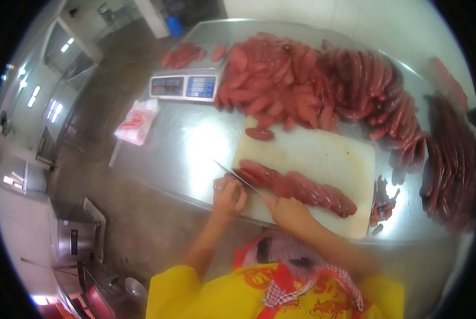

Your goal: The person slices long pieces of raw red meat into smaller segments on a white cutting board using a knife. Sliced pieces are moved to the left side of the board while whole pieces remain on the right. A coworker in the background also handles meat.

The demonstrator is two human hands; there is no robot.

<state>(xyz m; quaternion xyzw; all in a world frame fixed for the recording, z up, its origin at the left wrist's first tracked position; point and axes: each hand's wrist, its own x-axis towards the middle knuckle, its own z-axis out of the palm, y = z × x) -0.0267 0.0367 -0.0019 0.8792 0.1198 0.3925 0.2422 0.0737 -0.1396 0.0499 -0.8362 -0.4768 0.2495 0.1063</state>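
My right hand (pixel 291 212) grips a knife (pixel 245 182), its thin blade slanting up to the left. My left hand (pixel 228 196), fingers curled and a ring on one, sits beside the blade at the board's left edge. What it pinches, if anything, is hidden. A row of dark red sausage pieces (pixel 302 189), cut on the slant and overlapping, lies across the white cutting board (pixel 312 151), its left end by the blade. One loose sausage piece (pixel 260 134) rests at the board's far left corner.
Beyond the board spreads a heap of cut sausage pieces (pixel 280 74). Whole sausages (pixel 448 159) are piled at the right, with dark scraps (pixel 382 204) by the board. A digital scale (pixel 184 87) bearing pieces and a plastic packet (pixel 137 121) stand left on the metal table (pixel 169 165).
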